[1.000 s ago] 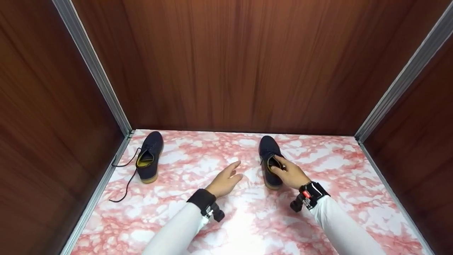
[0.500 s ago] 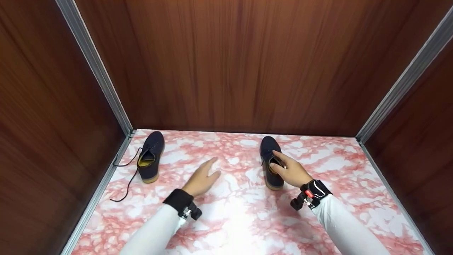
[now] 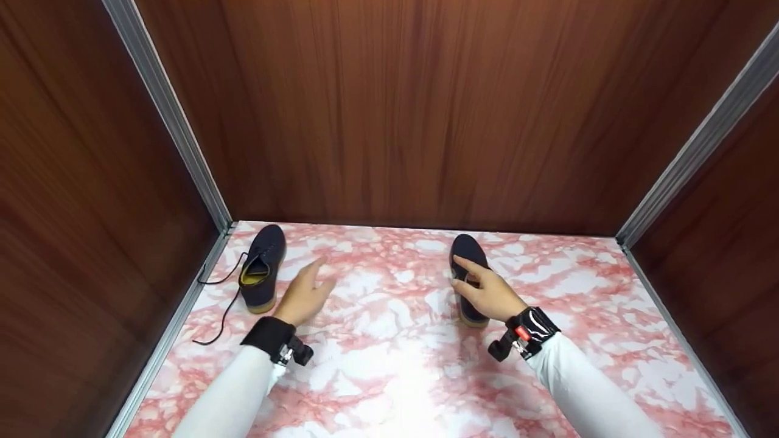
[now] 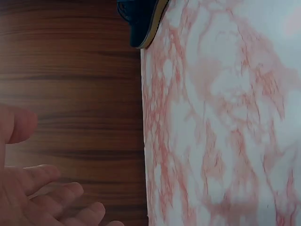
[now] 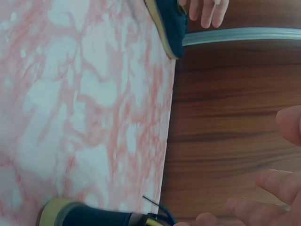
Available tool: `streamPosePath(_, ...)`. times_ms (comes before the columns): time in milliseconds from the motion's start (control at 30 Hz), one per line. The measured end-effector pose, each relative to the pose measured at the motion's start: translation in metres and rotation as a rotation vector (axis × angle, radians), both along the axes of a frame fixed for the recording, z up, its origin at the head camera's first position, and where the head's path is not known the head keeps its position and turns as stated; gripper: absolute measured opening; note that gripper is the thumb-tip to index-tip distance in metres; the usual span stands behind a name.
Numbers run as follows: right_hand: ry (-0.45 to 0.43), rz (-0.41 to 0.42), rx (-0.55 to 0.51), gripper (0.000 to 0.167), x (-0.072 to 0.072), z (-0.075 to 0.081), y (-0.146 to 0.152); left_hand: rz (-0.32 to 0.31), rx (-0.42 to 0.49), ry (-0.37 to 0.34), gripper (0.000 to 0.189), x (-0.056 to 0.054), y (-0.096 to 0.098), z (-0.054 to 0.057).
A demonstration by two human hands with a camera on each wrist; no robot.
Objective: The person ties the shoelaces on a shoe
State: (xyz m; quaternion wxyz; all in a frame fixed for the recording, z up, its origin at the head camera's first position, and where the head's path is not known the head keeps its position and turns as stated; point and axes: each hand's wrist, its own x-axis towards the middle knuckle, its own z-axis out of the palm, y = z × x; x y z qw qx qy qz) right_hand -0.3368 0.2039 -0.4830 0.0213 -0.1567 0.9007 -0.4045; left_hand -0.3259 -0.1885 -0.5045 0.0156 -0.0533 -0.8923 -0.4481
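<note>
Two dark navy lace-up shoes with tan soles stand on the table, toes toward the back wall. Beside the left shoe (image 3: pixel 260 293), with its yellow lining and long loose black lace (image 3: pixel 226 314), my left hand (image 3: pixel 302 296) hovers to its right, holding nothing. My right hand (image 3: pixel 492 297) is over the right shoe (image 3: pixel 467 248), hiding much of its opening. Its thumb and fingers are spread with nothing between them; contact with the shoe cannot be told. In the right wrist view, left-hand fingers (image 5: pixel 209 10) appear near the left shoe (image 5: pixel 167 21).
Pink-and-white marbled table surface (image 3: pixel 383 340) lies between and in front of the shoes. Brown wood-grain panels enclose it at the back (image 3: pixel 389 121) and both sides, with grey metal strips (image 3: pixel 176 121) along the corners. Each wrist wears a black strap with a small camera.
My left hand has moved left from the middle of the table to near the left shoe. My right hand has shifted slightly left over the right shoe, thumb and fingers spread. Both shoes stay put.
</note>
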Motion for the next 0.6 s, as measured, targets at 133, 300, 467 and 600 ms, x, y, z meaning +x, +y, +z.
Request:
streamPosePath(133, 0.013, 0.038, -0.031, 0.063, 0.001, -0.001, -0.008, 0.068, -0.026, 0.027, 0.063, -0.005, -0.017, 0.002)
streamPosePath(300, -0.008, 0.072, -0.089, 0.062, 0.003, -0.007, -0.019, 0.152, -0.078, 0.059, 0.063, -0.011, -0.043, 0.003)
streamPosePath(467, -0.077, 0.088, -0.201, 0.060, 0.005, -0.015, -0.035, 0.238, -0.128, 0.051, 0.063, -0.015, -0.071, 0.005)
streamPosePath(600, -0.186, 0.106, -0.308, 0.061, 0.005, -0.023, -0.049, 0.310, -0.153, 0.010, 0.065, -0.017, -0.093, 0.002)
